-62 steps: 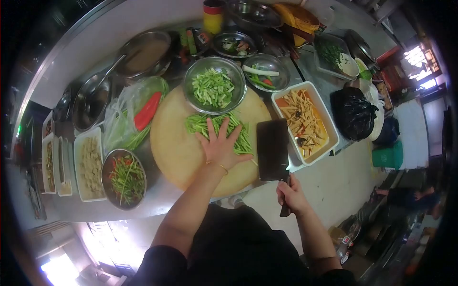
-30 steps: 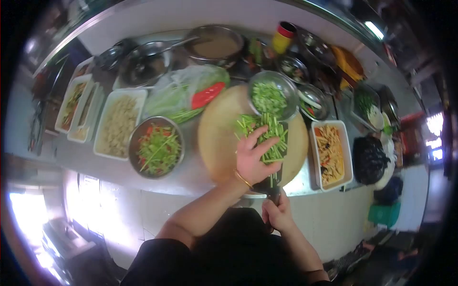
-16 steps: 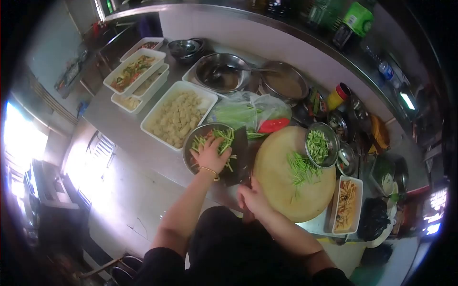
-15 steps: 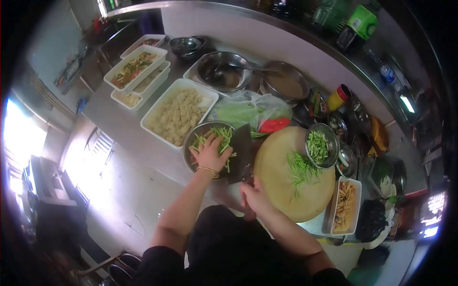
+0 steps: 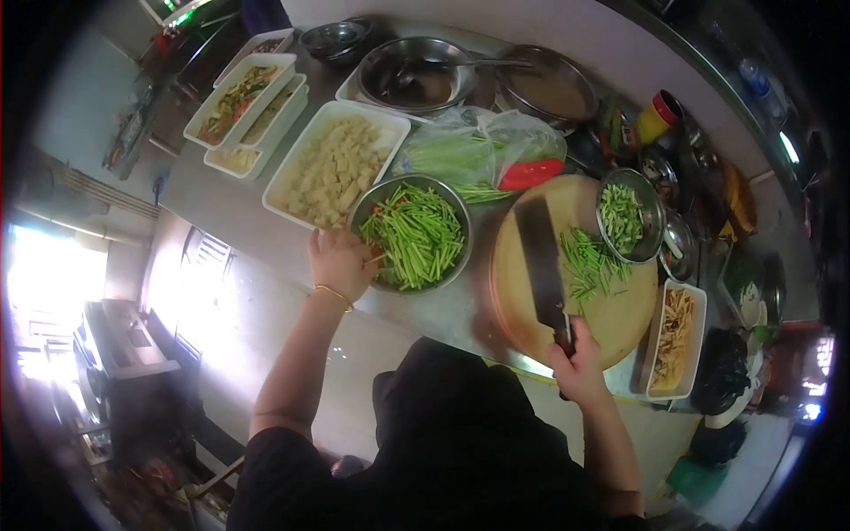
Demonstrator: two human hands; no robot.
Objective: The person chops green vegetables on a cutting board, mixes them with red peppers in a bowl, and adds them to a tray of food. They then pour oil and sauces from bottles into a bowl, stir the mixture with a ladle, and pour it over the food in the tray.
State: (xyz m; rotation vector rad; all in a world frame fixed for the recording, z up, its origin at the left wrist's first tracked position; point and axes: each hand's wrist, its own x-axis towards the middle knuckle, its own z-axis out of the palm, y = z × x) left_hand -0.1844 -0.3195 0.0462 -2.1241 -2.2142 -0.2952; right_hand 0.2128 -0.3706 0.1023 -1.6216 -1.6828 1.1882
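Observation:
My right hand (image 5: 577,361) is closed round the handle of a cleaver (image 5: 540,252). The wide dark blade lies over the left part of a round chopping board (image 5: 522,327), pointing away from me. Cut green stems (image 5: 591,265) are spread on the board right of the blade. My left hand (image 5: 341,265), with a bracelet at the wrist, grips the near left side of a metal bowl (image 5: 467,226); some fingertips are hidden. Cut green stalks (image 5: 414,234) heap up in that bowl, with a little red showing at its left side.
A white tray of pale cubes (image 5: 336,168) stands behind the bowl. Bagged greens (image 5: 460,146) and a red piece (image 5: 531,174) lie behind the board. A small bowl of chopped greens (image 5: 622,217) overlaps the board's right edge. A tray of strips (image 5: 675,341) stands at right.
My left hand has come off the stalks to the bowl's side. The cleaver has swung from beside the bowl onto the board. More stalks show in the bowl. The view has shifted.

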